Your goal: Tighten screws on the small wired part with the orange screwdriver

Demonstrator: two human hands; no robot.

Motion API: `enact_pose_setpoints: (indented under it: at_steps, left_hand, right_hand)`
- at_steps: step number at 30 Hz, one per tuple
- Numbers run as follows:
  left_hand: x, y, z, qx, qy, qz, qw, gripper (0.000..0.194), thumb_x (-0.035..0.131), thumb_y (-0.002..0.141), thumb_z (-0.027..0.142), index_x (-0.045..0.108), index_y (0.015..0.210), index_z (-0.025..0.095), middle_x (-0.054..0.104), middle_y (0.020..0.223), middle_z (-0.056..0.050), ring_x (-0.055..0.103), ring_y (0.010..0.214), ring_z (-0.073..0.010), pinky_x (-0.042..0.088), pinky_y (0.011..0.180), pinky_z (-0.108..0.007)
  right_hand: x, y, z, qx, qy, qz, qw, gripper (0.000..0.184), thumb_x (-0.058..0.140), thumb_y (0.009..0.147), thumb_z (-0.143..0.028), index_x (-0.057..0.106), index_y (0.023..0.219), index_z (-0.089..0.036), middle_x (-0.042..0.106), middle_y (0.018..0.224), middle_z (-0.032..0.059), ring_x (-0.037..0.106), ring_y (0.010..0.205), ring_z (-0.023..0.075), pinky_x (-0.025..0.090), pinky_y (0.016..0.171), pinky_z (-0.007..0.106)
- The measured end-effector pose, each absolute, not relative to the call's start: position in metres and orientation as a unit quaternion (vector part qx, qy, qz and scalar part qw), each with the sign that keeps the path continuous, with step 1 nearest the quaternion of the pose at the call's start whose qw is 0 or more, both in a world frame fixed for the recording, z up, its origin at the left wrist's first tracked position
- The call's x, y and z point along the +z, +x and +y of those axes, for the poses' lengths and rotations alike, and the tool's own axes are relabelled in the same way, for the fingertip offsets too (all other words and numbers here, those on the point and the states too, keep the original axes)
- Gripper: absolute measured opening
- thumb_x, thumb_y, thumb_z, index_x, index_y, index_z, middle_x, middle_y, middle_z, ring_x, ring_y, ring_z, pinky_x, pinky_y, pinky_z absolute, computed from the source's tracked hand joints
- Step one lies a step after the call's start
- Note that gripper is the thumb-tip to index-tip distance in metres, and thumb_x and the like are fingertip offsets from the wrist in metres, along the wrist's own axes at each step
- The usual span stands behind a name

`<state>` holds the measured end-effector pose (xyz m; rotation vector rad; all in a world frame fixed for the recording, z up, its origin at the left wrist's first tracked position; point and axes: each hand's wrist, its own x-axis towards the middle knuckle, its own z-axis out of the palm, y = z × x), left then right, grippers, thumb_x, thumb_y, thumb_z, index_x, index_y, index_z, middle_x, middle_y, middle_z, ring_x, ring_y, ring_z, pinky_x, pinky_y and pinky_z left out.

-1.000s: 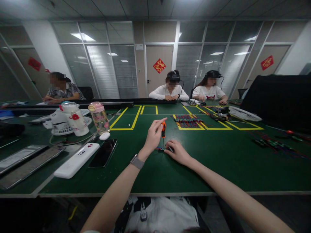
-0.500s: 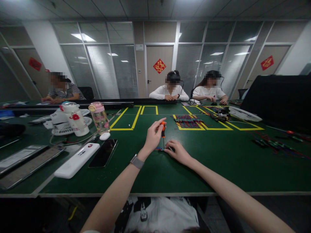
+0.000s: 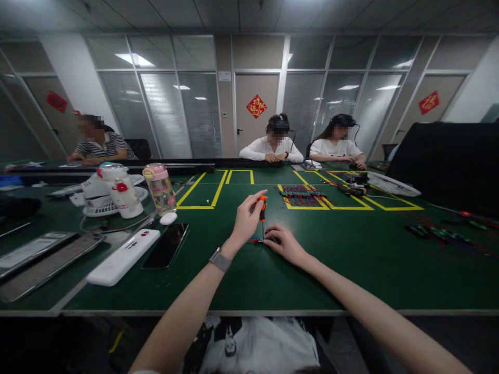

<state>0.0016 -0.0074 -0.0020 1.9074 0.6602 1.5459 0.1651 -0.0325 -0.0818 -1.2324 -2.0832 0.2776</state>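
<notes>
My left hand (image 3: 247, 215) is closed around the orange and black handle of a screwdriver (image 3: 262, 212), which stands upright with its shaft pointing down. The tip meets a small wired circuit board (image 3: 257, 240) lying on the green table (image 3: 218, 291). On the board's right end, the fingers of my right hand (image 3: 286, 244) are pinched, holding it against the table. The board is partly hidden by my fingers, so its details are too small to make out.
Beyond my hands lies a bundle of wired boards (image 3: 302, 196) within yellow tape. More wired boards (image 3: 440, 234) are at the right. To the left are a phone (image 3: 167, 246), a white power bank (image 3: 125, 257) and a pink-lidded bottle (image 3: 159, 189). Several people sit across the table.
My hands, the screwdriver and the board hold nearly the same place. Across the table, the person at the right has lowered a hand slightly.
</notes>
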Motion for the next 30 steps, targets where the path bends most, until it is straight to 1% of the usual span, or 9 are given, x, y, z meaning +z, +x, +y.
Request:
enact_pose_setpoints:
  at_steps: [6, 12, 15, 19, 21, 24, 26, 28, 30]
  left_hand:
    - [-0.0011, 0.0006, -0.0091, 0.579, 0.724, 0.242, 0.285, 0.031, 0.048, 0.093, 0.025, 0.061, 0.12, 0.02, 0.065, 0.106, -0.008, 0.063, 0.093, -0.0152, 0.05, 0.084, -0.027]
    - [0.002, -0.0001, -0.011, 0.608, 0.721, 0.239, 0.231, 0.02, 0.055, 0.088, 0.023, 0.065, 0.104, 0.019, 0.061, 0.109, -0.008, 0.061, 0.097, -0.0165, 0.05, 0.083, -0.027]
    - [0.0017, 0.0, -0.0106, 0.616, 0.714, 0.243, 0.228, 0.017, 0.058, 0.086, 0.023, 0.065, 0.1, 0.018, 0.061, 0.105, -0.008, 0.062, 0.093, -0.0163, 0.051, 0.082, -0.028]
    - [0.0008, 0.0002, -0.0106, 0.612, 0.712, 0.251, 0.236, 0.015, 0.061, 0.085, 0.025, 0.065, 0.097, 0.017, 0.064, 0.097, -0.006, 0.063, 0.088, -0.0162, 0.051, 0.08, -0.028]
    - [0.0012, 0.0003, -0.0115, 0.602, 0.719, 0.245, 0.247, 0.017, 0.057, 0.087, 0.026, 0.066, 0.099, 0.018, 0.066, 0.098, -0.006, 0.063, 0.089, -0.0165, 0.051, 0.081, -0.028]
    - [0.0017, 0.0005, -0.0129, 0.583, 0.734, 0.232, 0.26, 0.026, 0.045, 0.094, 0.026, 0.065, 0.109, 0.02, 0.066, 0.106, -0.007, 0.062, 0.097, -0.0167, 0.049, 0.087, -0.029]
    - [0.0014, 0.0009, -0.013, 0.572, 0.741, 0.222, 0.273, 0.03, 0.042, 0.095, 0.025, 0.062, 0.116, 0.021, 0.066, 0.11, -0.007, 0.062, 0.101, -0.0167, 0.048, 0.09, -0.03]
    - [0.0007, 0.001, -0.0124, 0.569, 0.743, 0.219, 0.276, 0.03, 0.044, 0.094, 0.026, 0.062, 0.118, 0.021, 0.065, 0.109, -0.007, 0.062, 0.098, -0.0165, 0.049, 0.088, -0.029]
    - [0.0001, 0.0007, -0.0116, 0.575, 0.742, 0.228, 0.259, 0.027, 0.05, 0.092, 0.027, 0.064, 0.114, 0.021, 0.064, 0.102, -0.006, 0.062, 0.092, -0.0156, 0.05, 0.082, -0.027]
  right_hand:
    - [-0.082, 0.1657, -0.0313, 0.113, -0.463, -0.808, 0.347, 0.012, 0.063, 0.085, -0.027, 0.071, 0.087, -0.019, 0.067, 0.099, 0.0075, 0.062, 0.092, 0.0198, 0.047, 0.085, 0.034]
    - [-0.0833, 0.1651, -0.0312, 0.105, -0.472, -0.8, 0.356, 0.01, 0.065, 0.083, -0.026, 0.072, 0.084, -0.019, 0.066, 0.103, 0.0081, 0.062, 0.093, 0.0204, 0.047, 0.087, 0.035]
    - [-0.0828, 0.1655, -0.0316, 0.117, -0.47, -0.798, 0.359, 0.011, 0.064, 0.084, -0.027, 0.072, 0.084, -0.019, 0.065, 0.106, 0.0084, 0.063, 0.091, 0.0193, 0.048, 0.085, 0.034]
    - [-0.0811, 0.1656, -0.0322, 0.122, -0.468, -0.801, 0.353, 0.011, 0.064, 0.084, -0.026, 0.072, 0.085, -0.019, 0.066, 0.105, 0.0084, 0.063, 0.093, 0.02, 0.048, 0.086, 0.034]
    - [-0.0804, 0.1652, -0.0323, 0.122, -0.467, -0.802, 0.352, 0.011, 0.064, 0.084, -0.026, 0.072, 0.085, -0.018, 0.066, 0.103, 0.0084, 0.063, 0.093, 0.02, 0.048, 0.086, 0.034]
    - [-0.0799, 0.1646, -0.0324, 0.123, -0.463, -0.803, 0.355, 0.011, 0.064, 0.084, -0.026, 0.072, 0.085, -0.018, 0.067, 0.101, 0.0081, 0.064, 0.091, 0.0195, 0.048, 0.085, 0.033]
    - [-0.0798, 0.1644, -0.0325, 0.123, -0.462, -0.803, 0.356, 0.011, 0.064, 0.084, -0.026, 0.072, 0.085, -0.019, 0.067, 0.101, 0.0079, 0.064, 0.091, 0.0193, 0.048, 0.085, 0.033]
    - [-0.0796, 0.1643, -0.0326, 0.123, -0.464, -0.801, 0.356, 0.011, 0.064, 0.084, -0.026, 0.072, 0.085, -0.018, 0.067, 0.101, 0.008, 0.063, 0.092, 0.0197, 0.048, 0.086, 0.034]
    - [-0.0793, 0.1644, -0.0328, 0.125, -0.467, -0.8, 0.355, 0.01, 0.064, 0.084, -0.026, 0.072, 0.084, -0.019, 0.067, 0.101, 0.0081, 0.063, 0.092, 0.02, 0.048, 0.086, 0.034]
